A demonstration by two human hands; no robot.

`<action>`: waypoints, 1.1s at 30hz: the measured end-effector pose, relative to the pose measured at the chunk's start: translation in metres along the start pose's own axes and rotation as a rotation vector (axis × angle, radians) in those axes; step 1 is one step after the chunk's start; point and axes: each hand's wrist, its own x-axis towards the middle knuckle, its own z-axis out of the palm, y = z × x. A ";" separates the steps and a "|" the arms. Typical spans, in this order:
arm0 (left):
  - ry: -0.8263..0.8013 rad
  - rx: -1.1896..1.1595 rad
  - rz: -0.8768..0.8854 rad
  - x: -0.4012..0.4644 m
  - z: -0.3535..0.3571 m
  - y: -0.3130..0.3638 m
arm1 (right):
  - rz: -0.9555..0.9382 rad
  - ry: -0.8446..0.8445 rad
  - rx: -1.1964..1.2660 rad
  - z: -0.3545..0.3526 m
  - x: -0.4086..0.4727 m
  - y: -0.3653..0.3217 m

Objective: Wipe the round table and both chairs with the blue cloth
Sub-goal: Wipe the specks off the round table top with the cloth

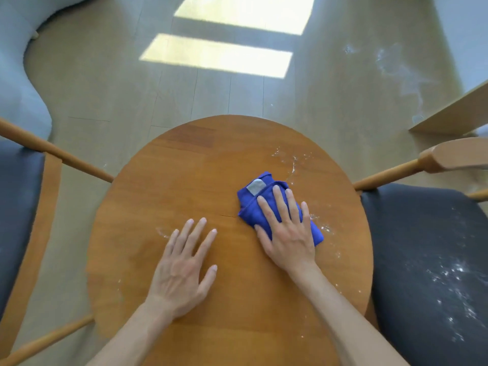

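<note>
A round wooden table [190, 180] fills the middle of the head view, with white powder smears near its far right and right edge. The folded blue cloth [253, 204], with a grey label, lies on the table's right half. My right hand [286, 228] presses flat on the cloth, fingers spread. Resting flat on the bare wood to the left is my left hand [184, 265], holding nothing. A chair with a dark seat [433, 260] stands at the right, dusted with white powder. Another dark-seated chair [18, 207] stands at the left.
Pale wood floor [211, 96] lies beyond the table, with sunlit patches and white powder marks at the far right. A light grey curved sofa [18, 83] sits at the far left. A pale wooden shelf edge [454, 112] juts in at the right.
</note>
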 end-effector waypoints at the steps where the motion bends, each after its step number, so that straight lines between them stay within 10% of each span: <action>1: -0.042 0.033 0.003 -0.003 0.006 0.007 | 0.060 -0.004 -0.021 0.000 -0.007 0.020; 12: -0.143 0.182 0.008 -0.011 0.020 0.014 | 0.756 -0.006 -0.033 -0.007 -0.029 0.027; 20: -0.146 0.179 0.017 -0.008 0.026 0.011 | 0.174 -0.002 0.182 -0.003 0.011 -0.101; 25: -0.148 0.169 0.015 -0.009 0.027 0.009 | -0.248 0.025 0.161 0.001 0.014 -0.039; 33: -0.157 0.151 0.016 -0.009 0.024 0.014 | -0.328 -0.030 0.065 -0.005 0.039 0.102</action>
